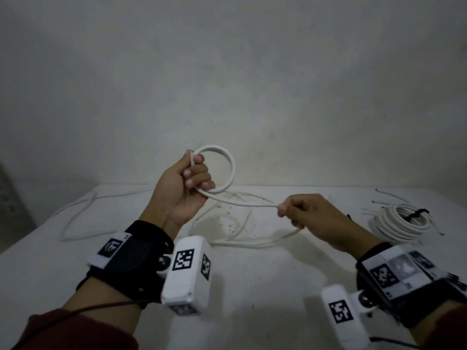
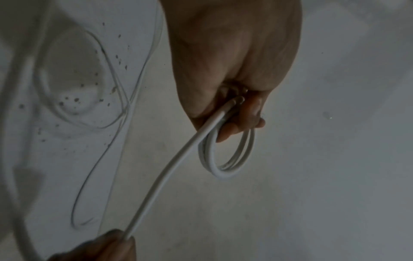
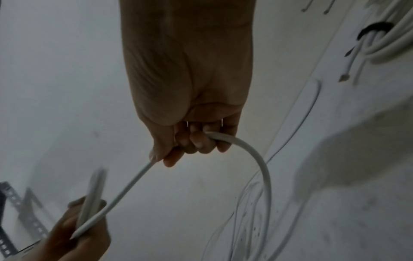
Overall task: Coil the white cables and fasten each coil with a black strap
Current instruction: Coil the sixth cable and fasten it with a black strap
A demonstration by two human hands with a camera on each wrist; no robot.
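My left hand (image 1: pixel 188 181) is raised above the table and grips a small coil of white cable (image 1: pixel 231 168), a couple of loops standing upright. In the left wrist view the coil (image 2: pixel 225 169) hangs below the curled fingers (image 2: pixel 243 123). From the coil the cable runs right to my right hand (image 1: pixel 300 210), which holds it in a closed fist. In the right wrist view the cable (image 3: pixel 257 155) arches out of the fist (image 3: pixel 196 141) down to the table. The cable's slack (image 1: pixel 252 242) lies looped on the table under both hands.
A finished coil of white cables (image 1: pixel 398 223) with a black strap (image 1: pixel 418 213) lies at the table's right side; loose cable ends (image 1: pixel 386 195) lie behind it. Another loose white cable (image 1: pixel 83 218) sprawls on the left. Dark specks (image 1: pixel 228 213) dot the white table (image 1: pixel 252 286). A wall stands close behind.
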